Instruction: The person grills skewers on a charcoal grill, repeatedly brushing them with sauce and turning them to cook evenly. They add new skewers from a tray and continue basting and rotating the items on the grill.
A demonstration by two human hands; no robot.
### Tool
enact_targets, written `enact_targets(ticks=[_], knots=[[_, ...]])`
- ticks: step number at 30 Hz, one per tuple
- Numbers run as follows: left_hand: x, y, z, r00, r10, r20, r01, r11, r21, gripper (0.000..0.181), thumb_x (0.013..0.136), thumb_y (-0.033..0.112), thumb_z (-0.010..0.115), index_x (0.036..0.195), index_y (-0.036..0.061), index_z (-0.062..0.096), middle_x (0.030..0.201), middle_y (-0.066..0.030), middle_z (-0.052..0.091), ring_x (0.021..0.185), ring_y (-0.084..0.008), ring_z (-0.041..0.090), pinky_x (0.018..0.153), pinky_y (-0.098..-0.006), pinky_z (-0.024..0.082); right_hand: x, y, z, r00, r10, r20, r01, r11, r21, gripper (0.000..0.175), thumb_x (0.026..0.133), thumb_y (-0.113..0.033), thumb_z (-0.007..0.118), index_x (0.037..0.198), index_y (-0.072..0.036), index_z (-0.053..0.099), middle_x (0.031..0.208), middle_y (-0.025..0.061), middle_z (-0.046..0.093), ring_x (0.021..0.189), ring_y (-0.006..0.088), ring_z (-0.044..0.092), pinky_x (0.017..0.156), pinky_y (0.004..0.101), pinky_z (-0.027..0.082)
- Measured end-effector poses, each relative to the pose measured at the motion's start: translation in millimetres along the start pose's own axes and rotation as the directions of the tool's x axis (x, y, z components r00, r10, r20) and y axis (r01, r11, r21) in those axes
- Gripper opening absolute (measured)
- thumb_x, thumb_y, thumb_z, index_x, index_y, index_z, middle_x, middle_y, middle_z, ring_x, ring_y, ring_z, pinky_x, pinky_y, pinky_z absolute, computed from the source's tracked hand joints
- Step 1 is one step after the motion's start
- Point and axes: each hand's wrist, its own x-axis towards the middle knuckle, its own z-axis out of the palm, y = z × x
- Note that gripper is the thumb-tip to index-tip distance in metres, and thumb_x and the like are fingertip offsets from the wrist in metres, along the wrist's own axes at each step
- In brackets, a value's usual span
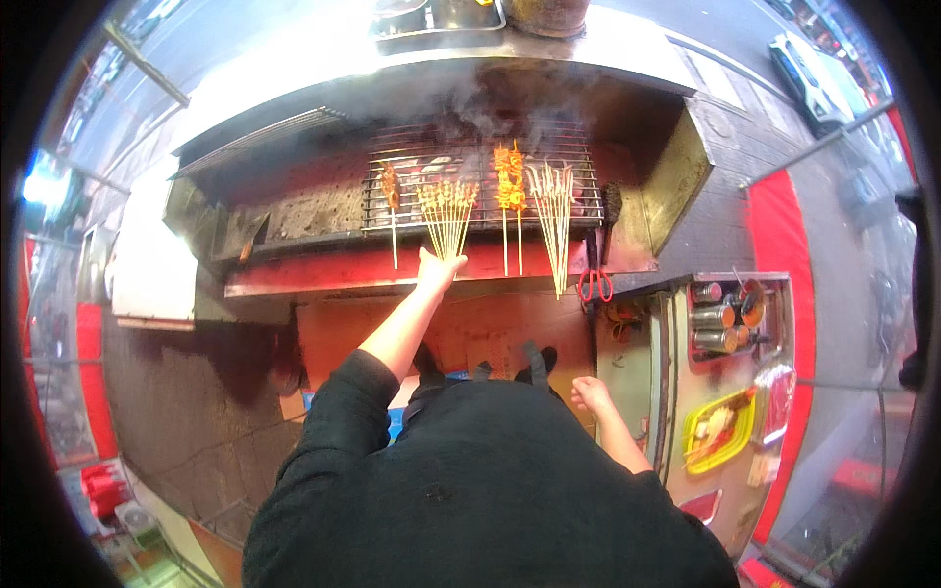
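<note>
My left hand (439, 269) grips the lower ends of a fanned bundle of thin meat skewers (447, 202). Their meat ends lie on the wire grill grate (485, 176) over glowing, ashy coals. To the left is a single browned skewer (390, 191). Two orange-coated skewers (509, 180) rest right of the bundle, and beyond them lies a group of pale-tipped skewers (553, 198). By my right side, away from the grill, my right hand (590, 395) is loosely curled, with nothing visible in it.
Smoke rises from the grill's back. Red-handled scissors (595, 285) and a dark brush (611, 209) sit at its right end. On the right-hand counter stand seasoning shakers (713, 317) and a yellow basket (719, 430) with food. A scraper (252, 237) lies at left.
</note>
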Motion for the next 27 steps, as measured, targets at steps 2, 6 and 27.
enact_targets(ticks=[2, 6, 27], knots=[[2, 14, 14, 0.995, -0.054, -0.085, 0.064, 0.991, 0.121, 0.116, 0.063, 0.030, 0.082, 0.141, -0.0114, 0.007, 0.136, -0.0291, 0.041, 0.124, -0.0332, 0.046, 0.099, -0.0354, 0.042, 10, 15, -29, 1.000, 0.025, 0.017, -0.025, 0.999, -0.029, 0.029, 0.091, -0.029, 0.056, 0.109, -0.006, 0.060, 0.086, 0.0012, 0.063, 0.068, 0.0118, 0.061, 0.055, 0.0270, 0.049], [0, 26, 44, 0.939, 0.103, -0.329, 0.110, 0.816, 0.568, 0.102, 0.071, 0.021, 0.073, 0.141, -0.0108, 0.007, 0.123, -0.0287, 0.049, 0.101, -0.0364, 0.059, 0.088, -0.0376, 0.049, 29, 37, -86, 0.998, 0.053, -0.020, -0.053, 0.998, -0.045, 0.025, 0.088, -0.027, 0.060, 0.101, -0.006, 0.061, 0.075, 0.0005, 0.060, 0.057, 0.0097, 0.056, 0.045, 0.0262, 0.044], [3, -7, -7, 0.907, 0.405, -0.118, -0.314, 0.835, 0.451, 0.057, 0.086, 0.004, 0.044, 0.141, 0.0098, 0.034, 0.076, -0.0142, 0.051, 0.070, -0.0327, 0.059, 0.064, -0.0391, 0.050, 52, -8, -79, 0.997, 0.068, -0.025, -0.070, 0.990, -0.120, 0.022, 0.088, -0.026, 0.058, 0.097, -0.005, 0.062, 0.077, 0.0027, 0.062, 0.056, 0.0121, 0.058, 0.044, 0.0267, 0.044]])
